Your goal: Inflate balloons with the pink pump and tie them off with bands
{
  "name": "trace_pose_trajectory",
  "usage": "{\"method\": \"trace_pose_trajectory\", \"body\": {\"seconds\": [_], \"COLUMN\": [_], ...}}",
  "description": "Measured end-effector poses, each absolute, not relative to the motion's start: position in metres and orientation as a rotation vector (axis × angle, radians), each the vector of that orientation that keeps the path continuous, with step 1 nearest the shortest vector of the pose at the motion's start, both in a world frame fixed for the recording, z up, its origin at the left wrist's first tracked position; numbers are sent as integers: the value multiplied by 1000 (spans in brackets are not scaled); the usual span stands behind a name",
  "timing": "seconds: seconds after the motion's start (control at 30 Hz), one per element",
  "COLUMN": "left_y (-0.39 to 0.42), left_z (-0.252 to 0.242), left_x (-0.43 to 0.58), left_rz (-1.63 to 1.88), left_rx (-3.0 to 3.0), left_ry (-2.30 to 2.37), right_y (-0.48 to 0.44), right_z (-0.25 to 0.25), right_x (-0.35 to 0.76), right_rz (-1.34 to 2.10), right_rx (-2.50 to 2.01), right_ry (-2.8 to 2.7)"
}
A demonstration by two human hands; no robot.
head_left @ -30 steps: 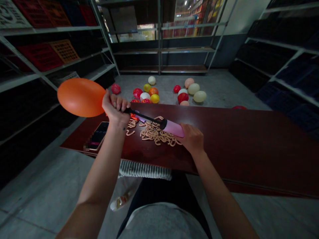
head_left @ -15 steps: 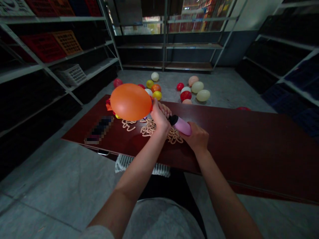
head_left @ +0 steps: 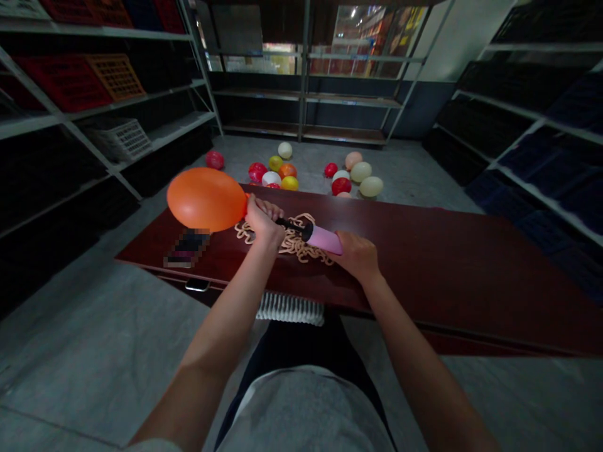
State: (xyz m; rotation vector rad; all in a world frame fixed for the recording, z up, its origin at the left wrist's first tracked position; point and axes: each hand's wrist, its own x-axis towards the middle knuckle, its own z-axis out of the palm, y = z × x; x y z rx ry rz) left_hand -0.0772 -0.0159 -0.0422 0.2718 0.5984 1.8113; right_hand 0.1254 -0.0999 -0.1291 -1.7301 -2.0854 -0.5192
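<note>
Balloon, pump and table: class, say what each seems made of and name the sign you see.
The balloon: likely latex rubber, smooth and slightly glossy; it is stretched taut with a soft highlight. The pump: probably plastic, a pink satin barrel with a black rod. The table: dark red-brown wood or veneer, polished; it shows faint reflections.

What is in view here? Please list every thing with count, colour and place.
orange balloon: one, orange, at the left hand.
hand pump: one, pink with black rod, between both hands.
uninflated balloons: one pile, pale peach, on the table under the pump.
phone: one, dark, table's left end.
table: one, dark red-brown, in front.
floor balloons: about fifteen, mixed colours, behind the table.
shelves: several, grey metal, along the walls.
crates: few, red and orange, left shelves.
left hand: shut at the balloon's neck.
right hand: shut on the pump's barrel.
</note>
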Motion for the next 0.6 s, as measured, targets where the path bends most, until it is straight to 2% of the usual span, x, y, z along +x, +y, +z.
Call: {"method": "trace_pose_trajectory", "body": {"seconds": [0.33,0.6], "left_y": [-16,-17], "left_z": [15,34], "left_x": [-144,-96], "left_rz": [1770,1933], "left_rx": [387,529], "left_ry": [641,583], "right_y": [-100,-97], "right_z": [-126,-133], "right_x": [125,136], "right_rz": [-493,-424], "right_rx": [-1646,-1671], "right_ry": [-2062,-1857]}}
